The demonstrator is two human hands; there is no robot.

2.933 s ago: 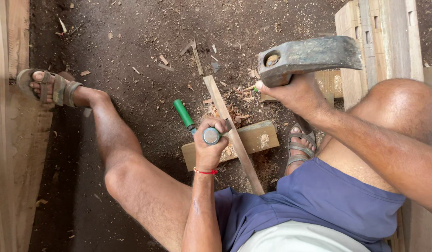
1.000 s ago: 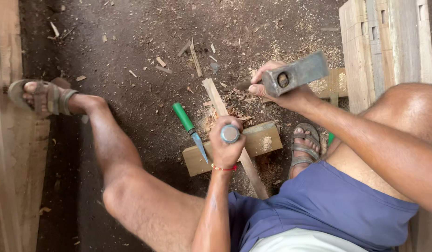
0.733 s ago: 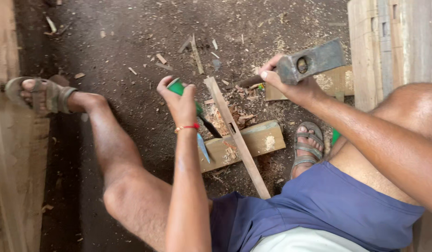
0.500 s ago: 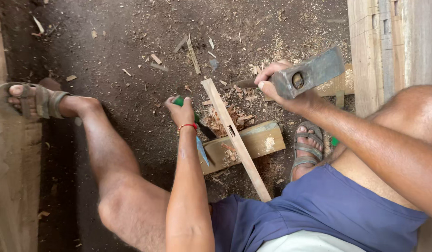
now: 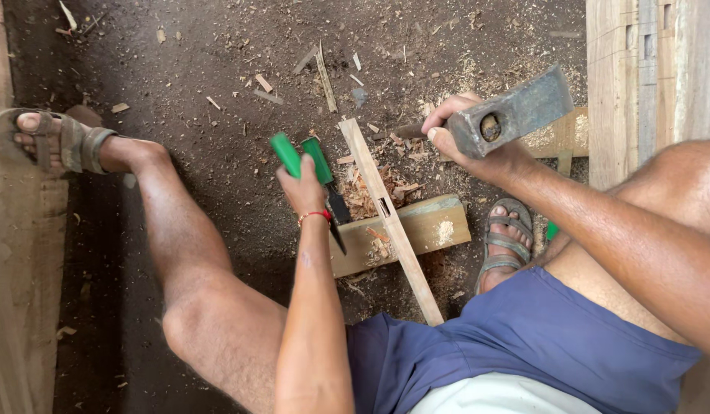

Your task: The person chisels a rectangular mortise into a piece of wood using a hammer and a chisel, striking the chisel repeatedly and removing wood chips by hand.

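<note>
Item: thin wooden slat point(image 5: 387, 218), long and pale, with a small rectangular slot cut near its middle. It lies slantwise across a short wooden block point(image 5: 416, 230) on the dirt floor point(image 5: 217, 69); its far end points away from the person, its near end reaches toward the blue shorts point(image 5: 524, 345).

Left hand point(image 5: 303, 188): closed around a green-handled chisel point(image 5: 286, 153), lifted off the ground just left of the slat. A second green-handled chisel point(image 5: 324, 172) with a dark blade lies beside it, its tip resting against the block. A second ago this hand held a metal-capped tool upright on the slat; that tool is gone from the grasp and a green one is taken up in its place. Judged from this, a change of cutting tool is under way, and the slot is left unworked for the moment.

Right hand point(image 5: 462, 142): gripping a heavy grey hammer point(image 5: 512, 115) close under its head, held raised above the far end of the block, much as it was earlier.

Surroundings: wood chips point(image 5: 370, 184) and sawdust heaped around the slat; a sandalled foot point(image 5: 48, 138) stretched out at far left, another point(image 5: 504, 241) just right of the block; stacked planks point(image 5: 646, 69) at right with cut notches.
</note>
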